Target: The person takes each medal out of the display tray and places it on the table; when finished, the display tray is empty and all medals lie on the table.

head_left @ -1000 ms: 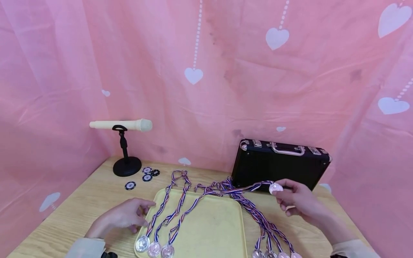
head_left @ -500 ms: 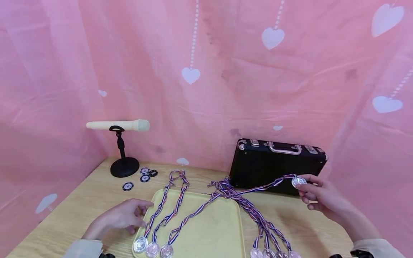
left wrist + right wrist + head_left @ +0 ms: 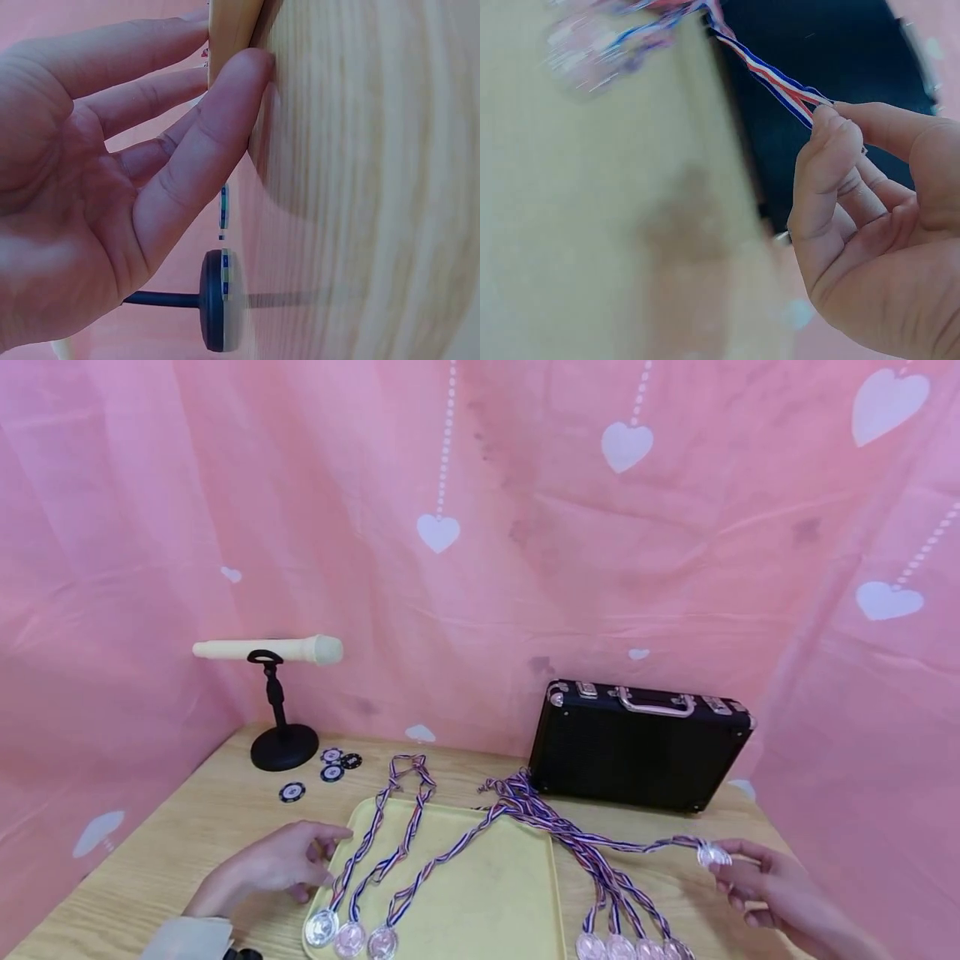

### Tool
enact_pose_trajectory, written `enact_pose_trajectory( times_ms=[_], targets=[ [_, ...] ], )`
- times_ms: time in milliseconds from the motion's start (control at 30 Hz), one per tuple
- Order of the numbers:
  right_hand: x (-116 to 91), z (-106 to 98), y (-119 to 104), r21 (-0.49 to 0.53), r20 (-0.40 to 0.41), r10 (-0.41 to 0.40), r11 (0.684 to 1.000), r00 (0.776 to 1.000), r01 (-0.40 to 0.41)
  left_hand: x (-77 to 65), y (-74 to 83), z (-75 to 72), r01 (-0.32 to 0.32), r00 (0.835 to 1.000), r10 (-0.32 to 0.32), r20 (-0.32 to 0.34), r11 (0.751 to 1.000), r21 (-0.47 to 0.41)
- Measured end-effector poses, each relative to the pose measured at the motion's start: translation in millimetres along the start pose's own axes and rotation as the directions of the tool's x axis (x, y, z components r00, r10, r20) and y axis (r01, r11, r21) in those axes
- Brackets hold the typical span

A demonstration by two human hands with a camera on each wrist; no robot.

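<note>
My right hand (image 3: 780, 893) pinches a silver medal (image 3: 712, 856) between thumb and fingers at the right of the table. Its red, white and blue ribbon (image 3: 761, 67) runs back to a tangle of ribbons (image 3: 517, 785) by the tray's far right corner. My left hand (image 3: 273, 868) rests at the left edge of the yellow tray (image 3: 495, 893), its fingers relaxed against the rim; in the left wrist view the thumb lies along the tray's side. Three medals (image 3: 350, 939) lie in a row on the tray. Several more medals (image 3: 621, 947) lie right of it.
A black briefcase (image 3: 637, 752) stands at the back right. At the back left, a white microphone (image 3: 270, 650) sits on a black stand (image 3: 283, 747), with several poker chips (image 3: 332, 772) beside it. A pink curtain (image 3: 480, 610) hangs behind the wooden table (image 3: 210, 810).
My right hand has carried the medal rightward from in front of the briefcase, then down towards the table, drawing its ribbon straighter. The left hand has stayed at the tray edge.
</note>
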State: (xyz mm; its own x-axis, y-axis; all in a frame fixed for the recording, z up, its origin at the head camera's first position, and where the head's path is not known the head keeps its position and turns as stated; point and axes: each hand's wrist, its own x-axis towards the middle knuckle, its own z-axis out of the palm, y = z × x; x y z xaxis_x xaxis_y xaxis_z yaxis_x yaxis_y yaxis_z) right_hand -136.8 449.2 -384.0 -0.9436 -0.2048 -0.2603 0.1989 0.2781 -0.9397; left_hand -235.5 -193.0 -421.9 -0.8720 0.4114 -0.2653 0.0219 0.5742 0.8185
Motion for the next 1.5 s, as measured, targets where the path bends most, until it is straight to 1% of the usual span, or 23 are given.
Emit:
enact_pose_trajectory(
  times_ms=[133, 233, 367, 500, 567, 733, 867, 933, 1033, 1167, 1300, 1367, 1500],
  targets=[
    [-9.0, 10.3, 25.7, 0.035, -0.009, 0.097, 0.995, 0.995, -0.097, -0.8, 1.3, -1.6, 0.012, 1.0, -0.012, -0.013, 1.0, 0.004],
    [-13.4, 18.0, 37.9, 0.057, 0.006, 0.126, 0.99, 0.992, -0.126, -1.3, 1.3, -1.3, 0.021, 1.0, -0.021, -0.009, 1.0, 0.007],
    [-16.8, 25.2, 44.8, 0.007, 0.0, 0.123, 0.992, 0.992, -0.123, -1.3, 0.1, 0.3, 0.032, 1.0, -0.032, 0.001, 0.999, 0.008],
    [-19.9, 30.5, 45.9, -0.051, -0.054, 0.158, 0.986, 0.986, -0.16, -1.6, -0.5, 0.7, 0.015, 1.0, -0.015, -0.003, 1.0, -0.001],
    [-21.7, 32.9, 46.2, -0.09, -0.05, 0.13, 0.987, 0.99, -0.134, -1.8, -1.0, 0.4, 0.007, 1.0, -0.007, -0.005, 1.0, -0.003],
    [-25.6, 37.8, 45.4, -0.137, 0.0, 0.055, 0.989, 0.998, -0.055, -0.9, -1.3, -1.1, 0.015, 1.0, -0.015, 0.003, 1.0, 0.005],
    [-30.8, 42.2, 44.7, -0.17, -0.02, 0.051, 0.984, 0.999, -0.053, 0.6, -0.7, -0.9, 0.019, 1.0, -0.019, 0.005, 1.0, 0.019],
    [-33.2, 44.8, 45.5, -0.196, -0.043, 0.05, 0.979, 0.998, -0.058, 0.3, -0.2, -0.5, 0.026, 1.0, -0.026, 0.002, 0.999, 0.024],
    [-34.8, 49.5, 44.9, -0.255, -0.081, 0.049, 0.965, 0.996, -0.068, -0.6, 0.3, -0.7, 0.033, 0.999, -0.033, 0.004, 0.999, 0.024],
    [-35.4, 56.6, 40.3, -0.343, -0.128, 0.045, 0.935, 0.991, -0.086, -1.3, -0.7, -1.3, 0.037, 0.999, -0.037, 0.015, 0.999, 0.023],
    [-36.4, 63.7, 35.4, -0.406, -0.174, 0.051, 0.906, 0.983, -0.119, -1.7, -1.0, -1.4, 0.049, 0.999, -0.049, 0.022, 0.998, 0.025],
    [-36.3, 66.9, 33.8, -0.435, -0.222, 0.075, 0.885, 0.972, -0.167, -1.6, -0.1, -2.1, 0.047, 0.999, -0.048, 0.024, 0.998, 0.031],
    [-34.0, 72.6, 32.8, -0.457, -0.326, 0.138, 0.843, 0.935, -0.284, -1.6, 2.2, -3.2, 0.036, 0.999, -0.037, 0.027, 0.999, 0.041]
  ],
)
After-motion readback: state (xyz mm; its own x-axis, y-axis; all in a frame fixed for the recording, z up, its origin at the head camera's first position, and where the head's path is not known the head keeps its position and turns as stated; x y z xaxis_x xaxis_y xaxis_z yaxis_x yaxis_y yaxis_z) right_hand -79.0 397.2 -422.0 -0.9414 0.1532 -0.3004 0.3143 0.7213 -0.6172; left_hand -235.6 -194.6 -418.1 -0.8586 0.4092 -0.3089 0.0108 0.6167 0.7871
